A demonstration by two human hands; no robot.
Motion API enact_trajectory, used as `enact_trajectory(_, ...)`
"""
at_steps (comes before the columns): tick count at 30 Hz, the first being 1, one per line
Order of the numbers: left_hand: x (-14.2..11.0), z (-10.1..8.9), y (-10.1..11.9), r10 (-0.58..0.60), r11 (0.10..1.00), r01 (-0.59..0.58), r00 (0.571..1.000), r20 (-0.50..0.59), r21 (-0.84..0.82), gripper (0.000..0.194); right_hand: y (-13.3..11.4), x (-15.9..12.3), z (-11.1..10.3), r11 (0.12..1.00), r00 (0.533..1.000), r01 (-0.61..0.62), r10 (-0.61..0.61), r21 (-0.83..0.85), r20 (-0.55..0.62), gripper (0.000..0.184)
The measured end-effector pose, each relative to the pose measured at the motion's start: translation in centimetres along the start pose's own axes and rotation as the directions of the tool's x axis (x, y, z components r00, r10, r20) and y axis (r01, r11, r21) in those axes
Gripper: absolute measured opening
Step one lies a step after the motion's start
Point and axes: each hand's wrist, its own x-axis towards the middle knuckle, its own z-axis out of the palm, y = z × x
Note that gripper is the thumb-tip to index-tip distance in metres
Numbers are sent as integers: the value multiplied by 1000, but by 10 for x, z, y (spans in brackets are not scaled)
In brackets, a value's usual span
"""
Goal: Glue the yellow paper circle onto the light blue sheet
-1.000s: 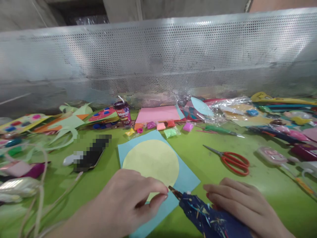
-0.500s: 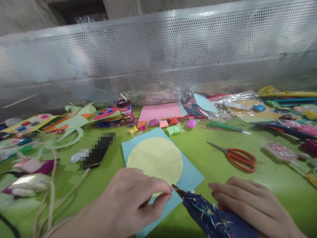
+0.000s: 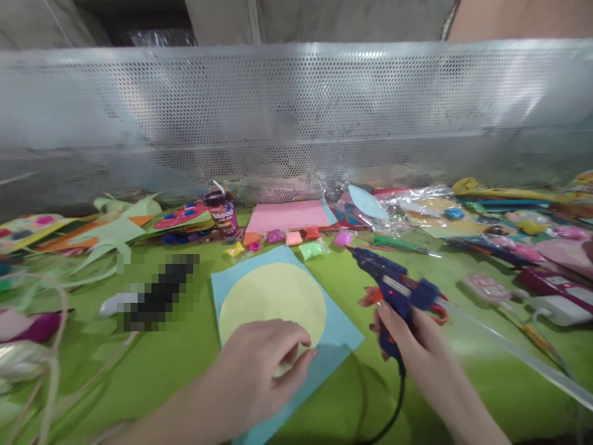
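Observation:
My right hand (image 3: 417, 334) grips a dark blue hot glue gun (image 3: 391, 278) with an orange trigger. Its nozzle points up and left, above the table. A long clear glue stick (image 3: 514, 352) sticks out of its back, and a black cord hangs below. My left hand (image 3: 273, 364) is over the near part of a pale yellow paper circle (image 3: 273, 290), thumb and forefinger curled in a pinch; whatever may be between the tips is too small to make out. The circle lies on a light blue square sheet (image 3: 340, 337).
Scissors (image 3: 440, 309) lie partly hidden behind the glue gun. Small clay packets (image 3: 294, 238), a drink cup (image 3: 222, 216) and pink paper (image 3: 287, 216) line the back, before a perforated metal panel (image 3: 278, 111). Left is a blurred-out dark object (image 3: 162, 290); right, a white plug (image 3: 553, 309).
My right hand has taken hold of the glue gun and raised it up and forward, away from my left hand. The left hand stays low over the paper. The view has shifted slightly right.

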Motion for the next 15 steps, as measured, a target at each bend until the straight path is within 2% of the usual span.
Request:
enact_trajectory(2,5,12,0,-105,991,113,988,111,-77,17,-7,3,8,954,976,-209,189,216,109,38)
enact_trajectory(4,8,20,3,-190,950,230,963,191,-210,26,-16,1,17,907,956,-277,225,319,190,36)
enact_trajectory(6,9,27,7,-214,863,305,943,256,-403,27,-24,-4,27,906,961,-247,184,344,205,35)
enact_trajectory(7,9,31,9,-204,789,329,937,284,-519,26,-28,-6,33,912,965,-228,164,340,205,35)
enact_trajectory(9,9,39,11,-162,569,347,936,312,-746,27,-34,-9,42,935,970,-185,124,302,211,35)
enact_trajectory(11,9,45,12,-126,362,331,944,306,-872,35,-39,-7,49,959,971,-143,87,246,224,37)
enact_trajectory(13,9,44,11,-151,250,290,954,258,-924,45,-43,-4,53,974,966,-108,56,198,252,38)
enact_trajectory(15,9,30,6,-209,211,235,959,191,-949,50,-44,-2,56,985,957,-60,12,159,289,39)
